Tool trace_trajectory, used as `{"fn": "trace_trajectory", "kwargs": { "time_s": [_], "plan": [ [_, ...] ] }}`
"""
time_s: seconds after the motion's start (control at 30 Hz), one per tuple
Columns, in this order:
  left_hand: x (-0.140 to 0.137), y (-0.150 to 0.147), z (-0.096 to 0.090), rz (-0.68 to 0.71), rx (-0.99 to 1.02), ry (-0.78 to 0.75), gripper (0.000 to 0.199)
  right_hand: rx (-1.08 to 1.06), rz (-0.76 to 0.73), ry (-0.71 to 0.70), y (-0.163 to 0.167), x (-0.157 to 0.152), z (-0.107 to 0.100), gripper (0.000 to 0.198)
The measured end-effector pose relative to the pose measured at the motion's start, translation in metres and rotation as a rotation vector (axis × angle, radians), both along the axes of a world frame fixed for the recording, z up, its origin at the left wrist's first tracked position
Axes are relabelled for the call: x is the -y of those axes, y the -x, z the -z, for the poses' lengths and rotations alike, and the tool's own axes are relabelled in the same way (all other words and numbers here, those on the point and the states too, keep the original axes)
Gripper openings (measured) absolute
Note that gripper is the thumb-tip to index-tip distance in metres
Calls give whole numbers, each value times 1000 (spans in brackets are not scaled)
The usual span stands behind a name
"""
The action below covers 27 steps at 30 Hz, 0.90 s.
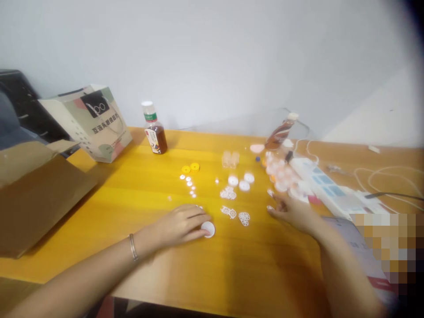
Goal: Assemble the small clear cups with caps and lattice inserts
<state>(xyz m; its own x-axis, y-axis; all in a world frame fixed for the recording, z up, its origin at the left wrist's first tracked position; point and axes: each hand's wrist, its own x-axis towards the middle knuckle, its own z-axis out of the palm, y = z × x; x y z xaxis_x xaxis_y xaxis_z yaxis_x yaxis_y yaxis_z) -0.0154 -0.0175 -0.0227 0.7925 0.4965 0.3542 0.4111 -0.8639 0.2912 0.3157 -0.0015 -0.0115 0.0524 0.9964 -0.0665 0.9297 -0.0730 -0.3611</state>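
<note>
W/ L hand (183, 224) pinching disc (210, 229) at 6 o'clock & R hand (294, 213) loosely parted, thumb from index, at 4 o'clock, hold disc lightly by rim, keep level & steer clear of openwork pcs (244, 218) at 5 o'clock.

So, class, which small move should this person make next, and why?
I'd probably have the right hand close its fingers on the small white piece at its index fingertip: thumb and index finger look parted there, while the left hand has its thumb on a white disc.
</note>
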Motion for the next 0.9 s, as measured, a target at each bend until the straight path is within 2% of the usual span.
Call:
{"fn": "trace_trajectory", "kwargs": {
  "time_s": [0.07, 0.2, 0.27, 0.43, 0.57, 0.73, 0.8, 0.9],
  "plan": [
    [0, 0, 0, -7, 0, -3, 31, -98, -82, 100, 14, 1, -2, 48],
    [-1, 0, 0, -58, 17, 4, 30, -253, -234, 121, 43, 6, -2, 48],
    [-3, -1, -1, -79, 33, 13, 29, -335, -245, 116, 55, 8, -2, 50],
    [-14, -7, -2, -131, 51, 65, 25, -635, -155, 46, 65, 9, -4, 49],
    [-33, -16, -1, -146, 29, 75, 24, -955, -68, 139, 71, 7, -6, 38],
    [-56, -42, -1, -126, -52, 31, 22, -1398, 104, 246, 85, 5, 4, 17],
    [-61, -55, 1, -137, -100, 2, 22, -1485, 146, 233, 89, 5, 8, 13],
    [-65, -69, 5, -169, -178, -49, 23, -1580, 197, 135, 91, 3, 11, 12]
  ]
}}
